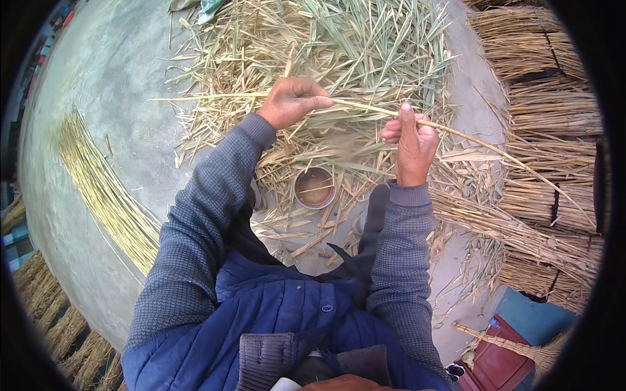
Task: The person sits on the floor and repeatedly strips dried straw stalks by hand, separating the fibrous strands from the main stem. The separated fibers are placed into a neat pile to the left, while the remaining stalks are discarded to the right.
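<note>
A long, thin, pale reed stalk stretches between my two hands above a heap of dry leaves. My left hand pinches it between thumb and fingers, and one end sticks out to the left. Further right, my right hand has its fingers curled round the stalk with the thumb pointing up. From there the stalk runs on, bending down to the right. Under the hands lies the heap of green and straw-coloured leaves. A small round metal bowl stands at the heap's near edge, with a bit of straw across it.
On the concrete floor, a bundle of yellowish stalks lies to my left. Loose stalks extend right of my right forearm. Tied reed bundles are stacked along the right. A dark red object sits at lower right.
</note>
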### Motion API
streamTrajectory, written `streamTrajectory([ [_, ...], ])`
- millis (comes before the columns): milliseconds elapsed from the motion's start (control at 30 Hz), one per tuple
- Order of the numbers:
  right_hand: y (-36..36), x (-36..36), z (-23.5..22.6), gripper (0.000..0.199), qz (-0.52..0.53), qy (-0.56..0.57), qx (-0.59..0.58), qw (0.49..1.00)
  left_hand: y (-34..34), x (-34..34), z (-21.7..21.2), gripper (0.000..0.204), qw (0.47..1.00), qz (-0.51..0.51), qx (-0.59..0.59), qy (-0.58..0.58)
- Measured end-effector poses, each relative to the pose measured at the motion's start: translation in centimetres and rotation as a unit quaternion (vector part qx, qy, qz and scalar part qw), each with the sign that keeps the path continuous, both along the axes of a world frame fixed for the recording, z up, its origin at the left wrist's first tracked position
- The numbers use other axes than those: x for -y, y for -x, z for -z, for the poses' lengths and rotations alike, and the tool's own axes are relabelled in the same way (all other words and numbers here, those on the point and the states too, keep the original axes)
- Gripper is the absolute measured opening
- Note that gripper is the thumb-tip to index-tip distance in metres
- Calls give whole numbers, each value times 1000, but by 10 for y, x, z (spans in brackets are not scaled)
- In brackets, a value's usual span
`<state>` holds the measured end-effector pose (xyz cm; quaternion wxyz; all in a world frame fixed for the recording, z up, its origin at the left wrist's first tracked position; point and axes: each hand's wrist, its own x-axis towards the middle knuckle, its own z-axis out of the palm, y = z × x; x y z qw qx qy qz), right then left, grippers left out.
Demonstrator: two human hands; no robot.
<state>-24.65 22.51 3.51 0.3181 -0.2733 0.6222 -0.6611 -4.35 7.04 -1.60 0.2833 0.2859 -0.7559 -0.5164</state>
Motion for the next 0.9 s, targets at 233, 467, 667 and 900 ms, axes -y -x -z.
streamTrajectory([
  [233, -1, 0, 2, 34, -6, -1, -4, 1000, -2, 0, -9, 19, 999, -3, 7, 51],
  [467, 0, 0, 1, 32, -21, 33, 18, 999, 1, -2, -11, 15, 993, -28, 4, -116],
  [667, 6, -3, 5, 32, -3, 34, 19, 999, -19, 30, -17, 19, 944, -154, -174, -235],
  [900, 10, -6, 4, 38, 20, 2, -13, 1000, -41, 48, -6, 35, 846, -212, 237, 428],
])
